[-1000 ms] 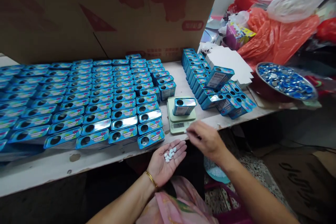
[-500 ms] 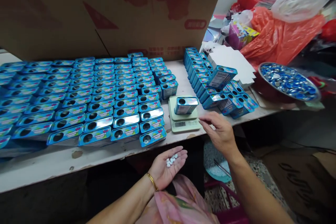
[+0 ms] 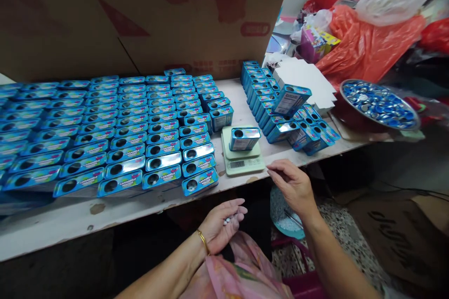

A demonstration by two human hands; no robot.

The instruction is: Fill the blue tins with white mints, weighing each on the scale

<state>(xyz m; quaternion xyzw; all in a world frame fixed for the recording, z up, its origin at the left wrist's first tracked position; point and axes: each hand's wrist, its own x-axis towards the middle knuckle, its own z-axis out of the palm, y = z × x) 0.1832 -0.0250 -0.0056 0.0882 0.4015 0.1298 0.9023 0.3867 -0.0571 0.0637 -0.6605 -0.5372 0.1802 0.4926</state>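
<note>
My left hand (image 3: pixel 220 229), palm up with its fingers curling into a cup, holds several small white candies (image 3: pixel 227 220) below the table edge. Beyond it, my right hand (image 3: pixel 293 182) has thumb and fingertips pinched together at the corner of a pale green kitchen scale (image 3: pixel 244 165). Anything within that pinch is too small or hidden to make out. On the scale stands one blue tin (image 3: pixel 245 139), upright, with a dark round hole in its top. Rows of matching blue tins (image 3: pixel 161 148) fill the table's left side; white candies show in some front holes.
More tins (image 3: pixel 261 98) stand right of the scale, one stacked on top (image 3: pixel 291 100). A bowl of blue and silver caps (image 3: pixel 379 105) sits at the right. A large carton (image 3: pixel 196 14) rises behind. Under the table edge, a turquoise tub (image 3: pixel 286 219) contains white candies.
The fingers of my left hand have curled inward over the candies. My right hand keeps its pinch near the scale. The whole view has shifted slightly.
</note>
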